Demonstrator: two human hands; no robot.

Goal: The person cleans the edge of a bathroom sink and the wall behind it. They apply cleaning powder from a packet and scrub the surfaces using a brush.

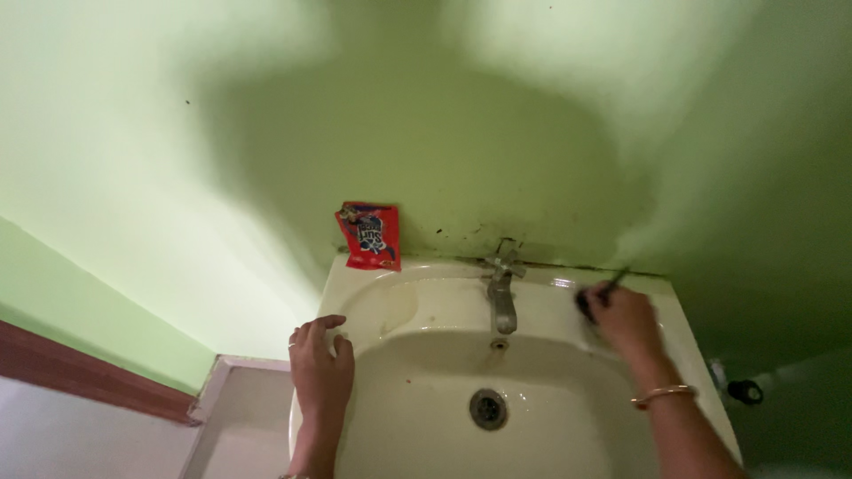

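**Scrubbing the sink ledge, right of the tap**

Right hand [626, 318] has its grip closed on a small dark brush [596, 296], bristle end pressed on the back ledge of the cream sink [550, 417], right of the metal tap [501, 297]. Left hand [321, 365] lies flat on the left rim, fingers spread, holding nothing. A red sachet [370, 236] leans on the green wall. Judged step: mid-scrub. Next likely needs short strokes along the ledge, left hand bracing.

cream sink [426, 288], red packet [369, 236], green wall [177, 133]
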